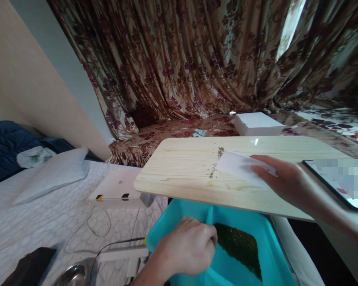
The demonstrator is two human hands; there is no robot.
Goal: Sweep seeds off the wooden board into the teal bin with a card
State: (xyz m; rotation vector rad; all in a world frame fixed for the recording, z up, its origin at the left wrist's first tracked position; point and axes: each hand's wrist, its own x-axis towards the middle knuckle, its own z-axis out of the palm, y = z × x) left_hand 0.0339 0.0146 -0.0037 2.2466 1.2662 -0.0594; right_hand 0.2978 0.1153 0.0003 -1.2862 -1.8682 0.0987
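Observation:
A thin white sheet of card or paper [235, 163] is held by its right end in my right hand [276, 174], the thumb and fingers closed on it. The sheet slants over the pale wooden board [179, 159], its left edge beside a scattered line of greenish-brown dried bits [213, 169]. My left hand [189, 244] is closed over a turquoise divided tray [244, 216], near its middle partition. Its fingertips are hidden, so anything inside them does not show. Dark green crumbled dried material [238, 242] lies in the tray's right compartment.
A tablet-like device [331, 182] rests at the board's right end. A white box [258, 123] stands behind the board, another white box [116, 184] on the bed at left. A metal bowl [73, 275] and a black cable [116, 242] are at lower left.

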